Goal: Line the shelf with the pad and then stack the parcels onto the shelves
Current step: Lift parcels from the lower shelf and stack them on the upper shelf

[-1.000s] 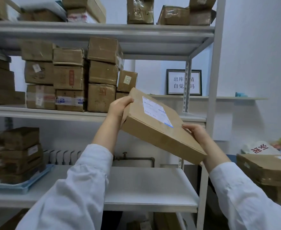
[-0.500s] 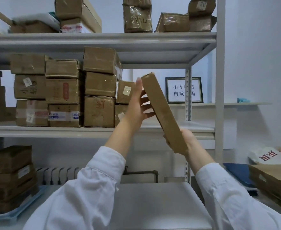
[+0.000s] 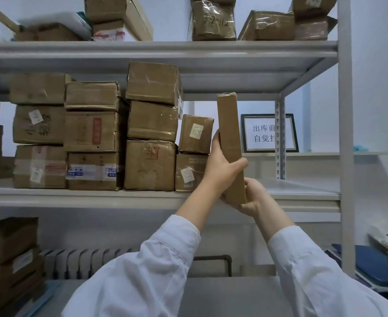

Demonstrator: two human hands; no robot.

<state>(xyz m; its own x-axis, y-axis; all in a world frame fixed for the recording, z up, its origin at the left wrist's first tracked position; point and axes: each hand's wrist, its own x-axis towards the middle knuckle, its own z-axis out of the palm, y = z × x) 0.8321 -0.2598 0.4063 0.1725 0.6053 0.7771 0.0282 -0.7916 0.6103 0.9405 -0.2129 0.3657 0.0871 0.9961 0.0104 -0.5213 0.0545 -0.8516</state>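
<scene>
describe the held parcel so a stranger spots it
Find the white metal rack's middle shelf, right of its stacked brown cardboard boxes. The thin brown cardboard parcel is upright on edge, gripped by left hand and right hand; neighbours are squat blocks.

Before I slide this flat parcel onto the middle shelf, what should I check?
1. Grip: left hand and right hand both hold the flat parcel: ok.
2. Parcel on edge, nearly upright: ok.
3. Bare middle shelf right of the small boxes: ok.
4. Headroom under the upper shelf: cannot tell.
5. Whether that shelf is lined: cannot tell.
</scene>
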